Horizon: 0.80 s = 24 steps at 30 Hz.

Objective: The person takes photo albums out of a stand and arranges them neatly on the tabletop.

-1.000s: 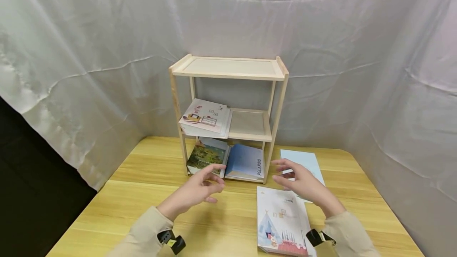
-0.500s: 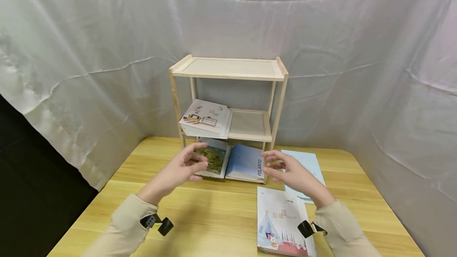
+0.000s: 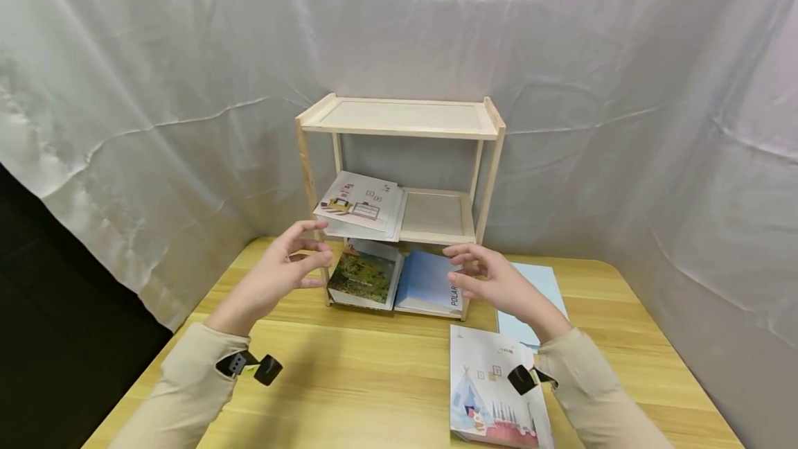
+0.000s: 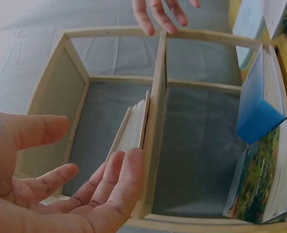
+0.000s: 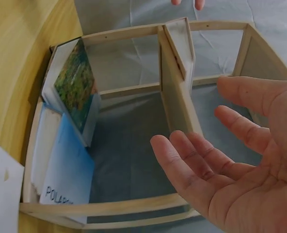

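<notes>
On the table (image 3: 386,380), both hands' fingers spread, empty, flanking the shelf (image 3: 399,203) edges.

The right hand (image 3: 492,281) covered the end of the lettering on the blue book (image 3: 429,281). The tent-cover book (image 3: 495,393) ran off the bottom edge. The pale sheet (image 3: 530,296) lay partly hidden behind the wrist.

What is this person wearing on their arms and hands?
Both arms are in long beige sleeves that end at the wrists. A small black device is strapped at the left wrist and another at the right. The left hand and right hand are bare.
</notes>
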{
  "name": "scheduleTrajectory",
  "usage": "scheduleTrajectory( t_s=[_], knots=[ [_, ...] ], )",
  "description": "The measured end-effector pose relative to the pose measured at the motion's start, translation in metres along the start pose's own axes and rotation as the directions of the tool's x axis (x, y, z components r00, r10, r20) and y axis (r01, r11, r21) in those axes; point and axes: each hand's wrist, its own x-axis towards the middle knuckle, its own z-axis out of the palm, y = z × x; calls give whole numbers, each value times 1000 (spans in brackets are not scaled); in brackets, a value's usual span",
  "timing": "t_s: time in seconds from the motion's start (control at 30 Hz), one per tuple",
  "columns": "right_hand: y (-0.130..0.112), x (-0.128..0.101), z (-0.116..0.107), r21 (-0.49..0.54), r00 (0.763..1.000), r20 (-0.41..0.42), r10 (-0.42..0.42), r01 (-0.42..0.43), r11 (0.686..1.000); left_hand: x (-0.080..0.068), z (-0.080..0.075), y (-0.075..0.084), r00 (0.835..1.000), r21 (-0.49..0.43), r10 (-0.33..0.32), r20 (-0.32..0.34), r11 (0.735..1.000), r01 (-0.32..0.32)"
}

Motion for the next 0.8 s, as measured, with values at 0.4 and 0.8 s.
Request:
scheduleTrajectory(
  t_s=[0.4,0.8],
  knots=[
    [-29,29,4,-33,997,-11,-73,73,997,9,-10,3,999,50,1,-50,999,1],
    [-44,63,2,-41,998,-32,-45,43,998,14,-19,3,998,25,-22,-51,999,23]
  ],
)
